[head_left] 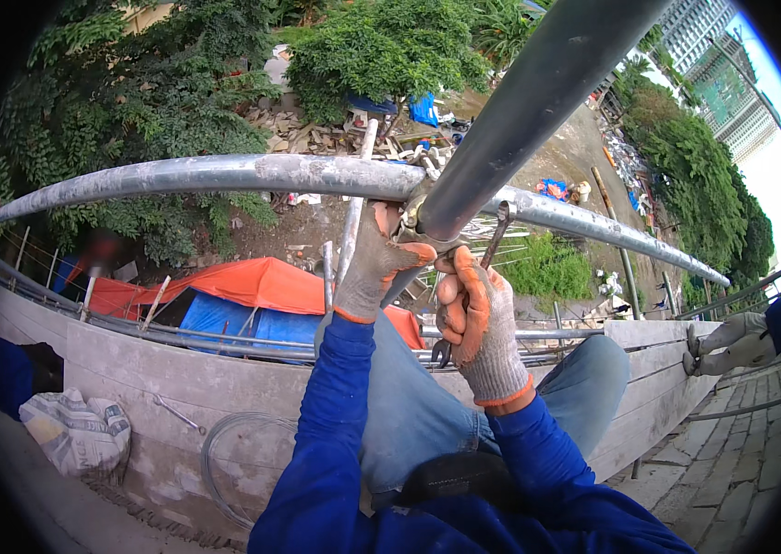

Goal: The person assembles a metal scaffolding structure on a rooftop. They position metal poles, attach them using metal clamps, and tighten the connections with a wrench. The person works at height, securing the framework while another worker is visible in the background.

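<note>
A thick grey scaffold pole [538, 102] slants up in front of me. It meets a horizontal galvanized pipe [289, 173] at a metal scaffold clamp [414, 210]. My left hand [374, 263], in a grey work glove with orange coating, grips around the clamp at the pole's lower side. Just right of it, my right hand [481, 309], gloved alike, is closed around a spanner [496, 242]. One spanner end sticks up by the pipe, the other shows below the palm. The right fingertips are at the clamp's underside; the bolt there is hidden.
I sit on grey planks [178, 369] high above ground. On them lie another spanner [180, 415], coiled wire [224, 462] and a white sack [78, 434]. Other people are at the left edge and right [737, 342]. Orange tarpaulin [266, 284] and trees lie below.
</note>
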A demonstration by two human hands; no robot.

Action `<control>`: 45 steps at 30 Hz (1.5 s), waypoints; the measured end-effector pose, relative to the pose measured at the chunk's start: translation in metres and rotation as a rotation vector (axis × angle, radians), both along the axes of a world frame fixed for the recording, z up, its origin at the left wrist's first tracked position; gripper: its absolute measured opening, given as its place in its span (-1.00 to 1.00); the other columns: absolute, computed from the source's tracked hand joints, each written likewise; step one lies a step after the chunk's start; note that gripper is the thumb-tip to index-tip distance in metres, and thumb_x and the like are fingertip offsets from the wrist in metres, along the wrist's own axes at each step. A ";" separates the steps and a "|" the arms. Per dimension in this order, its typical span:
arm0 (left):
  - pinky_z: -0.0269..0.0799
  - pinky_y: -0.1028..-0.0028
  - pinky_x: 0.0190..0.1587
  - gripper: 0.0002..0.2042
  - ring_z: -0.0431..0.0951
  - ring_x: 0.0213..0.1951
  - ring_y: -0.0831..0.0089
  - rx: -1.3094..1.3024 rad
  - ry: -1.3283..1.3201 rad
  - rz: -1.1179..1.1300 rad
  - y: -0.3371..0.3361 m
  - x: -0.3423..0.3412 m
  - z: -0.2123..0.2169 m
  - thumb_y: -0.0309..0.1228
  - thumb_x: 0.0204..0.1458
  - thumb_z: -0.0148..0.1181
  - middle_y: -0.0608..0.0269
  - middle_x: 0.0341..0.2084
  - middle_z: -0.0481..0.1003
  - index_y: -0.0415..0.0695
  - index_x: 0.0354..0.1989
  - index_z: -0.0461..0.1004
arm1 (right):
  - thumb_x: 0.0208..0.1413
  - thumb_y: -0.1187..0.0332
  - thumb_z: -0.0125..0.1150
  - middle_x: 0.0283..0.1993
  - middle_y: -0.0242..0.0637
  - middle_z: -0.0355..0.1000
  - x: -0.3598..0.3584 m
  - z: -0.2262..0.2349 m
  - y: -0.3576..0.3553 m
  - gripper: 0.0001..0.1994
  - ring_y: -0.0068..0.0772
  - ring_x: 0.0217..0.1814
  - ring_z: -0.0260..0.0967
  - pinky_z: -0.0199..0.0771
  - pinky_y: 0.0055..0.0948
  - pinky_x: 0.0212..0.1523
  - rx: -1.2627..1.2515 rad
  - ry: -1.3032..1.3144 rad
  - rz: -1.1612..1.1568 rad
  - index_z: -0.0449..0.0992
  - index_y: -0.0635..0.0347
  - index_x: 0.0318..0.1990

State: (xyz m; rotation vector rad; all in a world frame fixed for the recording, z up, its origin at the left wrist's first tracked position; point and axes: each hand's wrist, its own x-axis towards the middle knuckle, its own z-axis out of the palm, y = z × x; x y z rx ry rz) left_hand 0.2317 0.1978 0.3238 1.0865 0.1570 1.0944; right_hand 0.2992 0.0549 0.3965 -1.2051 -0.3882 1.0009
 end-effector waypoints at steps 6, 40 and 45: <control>0.53 0.43 0.07 -0.07 0.41 0.19 0.36 -0.107 -0.102 -0.165 0.006 -0.002 -0.004 -0.62 -0.33 0.54 0.06 0.17 0.36 -0.26 0.32 0.14 | 0.37 -0.03 0.03 -0.51 -0.40 0.43 0.002 0.008 -0.004 -0.57 -0.75 -0.81 -0.06 -0.09 -0.65 -0.85 -0.077 0.001 0.100 0.50 0.23 -0.09; 0.62 0.50 -0.24 -0.34 0.63 -0.34 0.41 -0.349 -0.131 -0.122 0.019 0.010 -0.044 -0.67 -0.18 0.36 0.05 -0.11 0.51 -0.23 0.17 0.24 | 0.31 0.28 0.14 -0.66 -0.57 0.25 0.060 -0.068 -0.001 -0.86 -0.77 -0.79 0.03 -0.05 -0.67 -0.86 -0.108 0.042 0.080 0.45 0.11 -0.25; 0.61 0.52 -0.20 -0.28 0.62 -0.32 0.48 -0.472 -0.045 -0.194 0.051 0.002 -0.102 -0.71 -0.13 0.30 0.07 -0.13 0.53 -0.21 0.26 0.14 | 0.17 0.43 0.33 -0.51 -0.43 0.46 0.057 -0.028 -0.017 -0.84 -0.79 -0.64 0.25 0.18 -0.69 -0.70 -0.076 -0.213 0.036 0.49 0.27 -0.19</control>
